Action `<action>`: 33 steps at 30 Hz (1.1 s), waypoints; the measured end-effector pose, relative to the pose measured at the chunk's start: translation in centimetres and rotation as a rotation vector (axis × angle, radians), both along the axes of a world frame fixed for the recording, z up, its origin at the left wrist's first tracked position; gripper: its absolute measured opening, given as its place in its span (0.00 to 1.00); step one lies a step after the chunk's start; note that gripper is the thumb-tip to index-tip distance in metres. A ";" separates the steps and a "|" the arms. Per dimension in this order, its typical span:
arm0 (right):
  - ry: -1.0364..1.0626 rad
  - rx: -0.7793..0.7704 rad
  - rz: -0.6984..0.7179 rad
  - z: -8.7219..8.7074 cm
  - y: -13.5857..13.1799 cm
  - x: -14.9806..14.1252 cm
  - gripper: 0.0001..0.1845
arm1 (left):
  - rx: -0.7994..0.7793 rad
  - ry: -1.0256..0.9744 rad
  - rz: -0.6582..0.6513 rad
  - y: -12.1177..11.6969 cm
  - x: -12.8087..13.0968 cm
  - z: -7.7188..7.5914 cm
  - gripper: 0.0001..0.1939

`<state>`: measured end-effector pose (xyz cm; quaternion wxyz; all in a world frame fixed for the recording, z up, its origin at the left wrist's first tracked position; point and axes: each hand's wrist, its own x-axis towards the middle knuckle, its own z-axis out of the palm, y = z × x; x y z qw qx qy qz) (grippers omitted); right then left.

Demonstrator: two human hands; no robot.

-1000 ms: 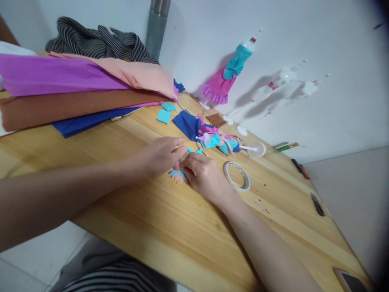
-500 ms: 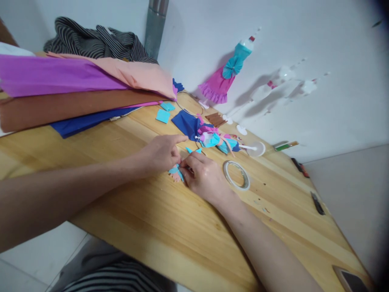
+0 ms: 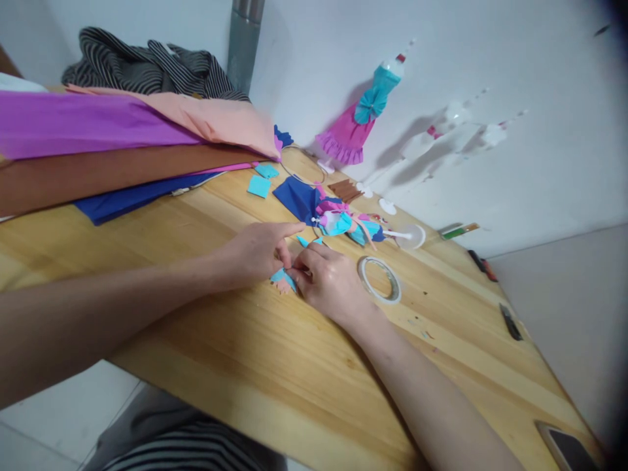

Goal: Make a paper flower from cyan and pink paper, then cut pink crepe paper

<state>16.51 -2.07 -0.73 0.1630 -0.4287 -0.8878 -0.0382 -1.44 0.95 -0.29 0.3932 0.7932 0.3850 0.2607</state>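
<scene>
Pinching paper flower (image 3: 283, 282) over bench (image 3: 226, 353) with right hand (image 3: 326, 278), grip closed; curling left hand (image 3: 258, 252) beside it, hold unclear. Bordered by tape roll (image 3: 396, 288) near right wrist, doll (image 3: 338, 224) and blue paper (image 3: 294, 197) beyond.

Single head-worn view, forward and down over both hands (image 3: 294, 265) and tabletop (image 3: 235, 353).

Inscriptions: none legible (txt, labels, brands, nos., signs).
Tape roll (image 3: 396, 288), flask (image 3: 244, 51), phone (image 3: 568, 450), cutter (image 3: 511, 322): no mkgs readable at this res.; any small print too blurred or tiny to make out.
</scene>
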 end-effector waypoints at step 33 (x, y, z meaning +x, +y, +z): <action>0.198 -0.233 -0.034 0.3 0.2 -0.4 0.10 | 0.161 0.234 -0.028 -0.7 -0.1 1.4 0.16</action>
